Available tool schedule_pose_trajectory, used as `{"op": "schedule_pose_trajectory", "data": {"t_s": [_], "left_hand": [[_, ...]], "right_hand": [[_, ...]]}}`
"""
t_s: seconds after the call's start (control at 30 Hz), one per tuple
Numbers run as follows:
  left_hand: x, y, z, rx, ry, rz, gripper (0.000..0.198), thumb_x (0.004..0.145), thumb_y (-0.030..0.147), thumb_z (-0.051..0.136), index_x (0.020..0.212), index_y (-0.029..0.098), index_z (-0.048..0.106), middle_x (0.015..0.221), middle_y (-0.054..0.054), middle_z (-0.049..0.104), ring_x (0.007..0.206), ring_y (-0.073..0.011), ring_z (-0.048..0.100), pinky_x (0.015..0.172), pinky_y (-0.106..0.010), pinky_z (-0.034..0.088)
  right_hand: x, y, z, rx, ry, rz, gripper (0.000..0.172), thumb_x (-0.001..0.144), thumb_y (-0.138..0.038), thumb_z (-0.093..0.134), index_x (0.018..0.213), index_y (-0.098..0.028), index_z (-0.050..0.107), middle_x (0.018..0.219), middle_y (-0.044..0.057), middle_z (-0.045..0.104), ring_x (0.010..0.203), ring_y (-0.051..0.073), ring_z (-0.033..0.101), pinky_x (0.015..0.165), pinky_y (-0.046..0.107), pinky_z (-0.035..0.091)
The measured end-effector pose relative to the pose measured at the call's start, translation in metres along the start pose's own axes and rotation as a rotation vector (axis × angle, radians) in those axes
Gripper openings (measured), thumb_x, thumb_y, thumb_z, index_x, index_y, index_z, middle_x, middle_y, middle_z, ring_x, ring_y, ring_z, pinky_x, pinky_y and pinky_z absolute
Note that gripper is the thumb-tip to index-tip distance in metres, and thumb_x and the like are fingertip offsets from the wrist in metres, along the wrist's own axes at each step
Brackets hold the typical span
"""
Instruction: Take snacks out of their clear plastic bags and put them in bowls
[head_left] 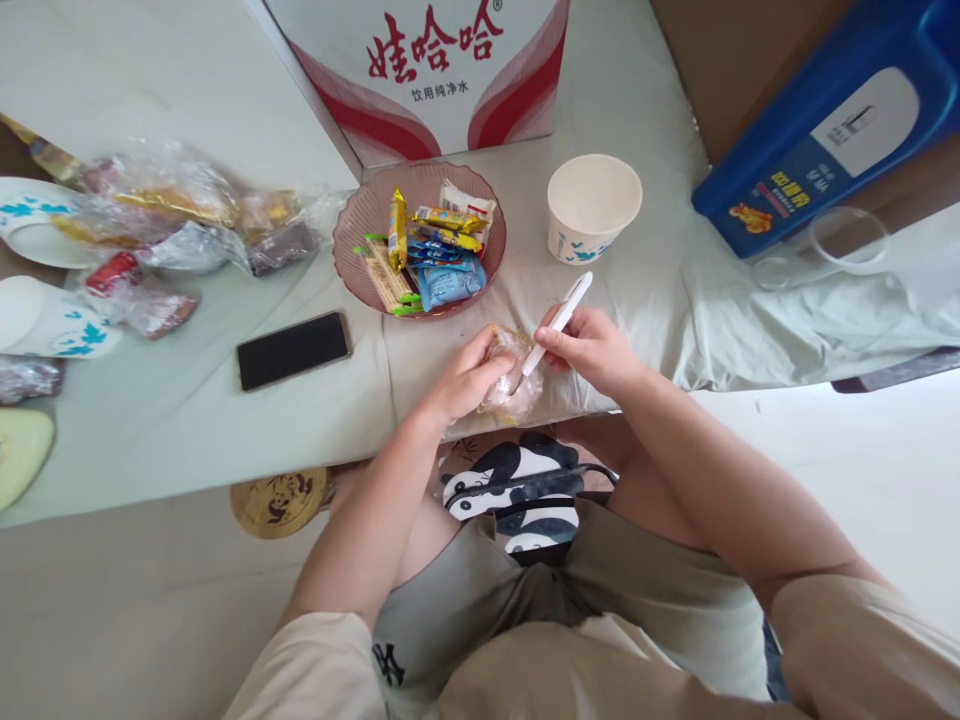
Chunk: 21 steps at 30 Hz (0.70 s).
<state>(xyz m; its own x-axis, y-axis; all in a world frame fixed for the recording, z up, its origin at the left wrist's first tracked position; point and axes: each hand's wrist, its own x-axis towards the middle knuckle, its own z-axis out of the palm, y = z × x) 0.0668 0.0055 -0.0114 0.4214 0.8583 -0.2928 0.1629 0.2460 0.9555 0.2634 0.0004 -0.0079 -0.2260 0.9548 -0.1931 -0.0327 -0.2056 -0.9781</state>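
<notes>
Pale-green cloth-draped worktop (pixel 187 420); grey floor (pixel 135 610), lower left. Centre-frame, left fingers (pixel 489 374) pinch a clear-plastic packet (pixel 519 405); right fingers (pixel 559 344) clamp a white pen-shaped tool (pixel 564 312).

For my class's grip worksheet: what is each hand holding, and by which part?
Right hand: a white pen-like tool, by mid-shaft. Left hand: a clear plastic-wrapped packet, by its left side.
</notes>
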Motion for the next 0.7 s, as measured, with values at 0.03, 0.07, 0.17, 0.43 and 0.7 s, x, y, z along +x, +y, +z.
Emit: {"op": "schedule_pose_trajectory", "data": {"t_s": [0.03,0.07,0.17,0.43,0.7], "left_hand": [[-0.001,0.002,-0.001,-0.011,-0.012,-0.007,0.026,0.079,0.042,0.068,0.09,0.021,0.058,0.084,0.001,0.059,0.079,-0.0161,0.055,0.073,-0.028,0.044],[-0.002,0.004,-0.002,-0.03,-0.021,-0.018,0.027,0.078,0.043,0.068,0.091,0.021,0.058,0.083,0.001,0.059,0.078,-0.016,0.055,0.072,-0.028,0.045],[-0.005,0.01,-0.007,-0.113,-0.021,-0.066,0.029,0.075,0.043,0.071,0.09,0.021,0.058,0.079,0.002,0.057,0.07,-0.0145,0.054,0.066,-0.027,0.045],[-0.008,0.01,-0.012,-0.142,0.058,-0.034,0.034,0.073,0.045,0.074,0.095,0.022,0.061,0.081,0.001,0.058,0.072,-0.0161,0.056,0.065,-0.028,0.048],[0.002,-0.009,-0.016,-0.136,0.071,0.049,0.044,0.086,0.061,0.06,0.111,0.025,0.06,0.095,0.0,0.062,0.084,-0.0168,0.06,0.076,-0.029,0.05]], "right_hand": [[0.001,0.001,-0.003,-0.015,0.067,-0.005,0.054,0.069,-0.067,0.083,0.073,-0.02,0.055,0.054,-0.004,0.054,0.045,0.009,0.049,0.044,0.024,0.039],[0.003,0.002,-0.006,-0.036,0.167,-0.019,0.053,0.072,-0.066,0.081,0.074,-0.021,0.054,0.054,-0.004,0.054,0.045,0.009,0.048,0.044,0.024,0.039],[0.009,0.005,-0.022,-0.099,0.576,-0.172,0.046,0.085,-0.065,0.069,0.076,-0.024,0.049,0.053,-0.006,0.045,0.044,0.01,0.044,0.044,0.025,0.035],[0.003,0.013,-0.035,-0.629,0.644,-0.372,0.027,0.099,-0.048,0.044,0.116,-0.028,0.053,0.083,0.003,0.064,0.066,0.02,0.059,0.061,0.035,0.046],[0.003,0.008,-0.034,-1.211,0.529,-0.197,0.03,0.088,-0.029,0.054,0.113,-0.02,0.067,0.111,0.016,0.069,0.099,0.034,0.062,0.083,0.047,0.048]]}}
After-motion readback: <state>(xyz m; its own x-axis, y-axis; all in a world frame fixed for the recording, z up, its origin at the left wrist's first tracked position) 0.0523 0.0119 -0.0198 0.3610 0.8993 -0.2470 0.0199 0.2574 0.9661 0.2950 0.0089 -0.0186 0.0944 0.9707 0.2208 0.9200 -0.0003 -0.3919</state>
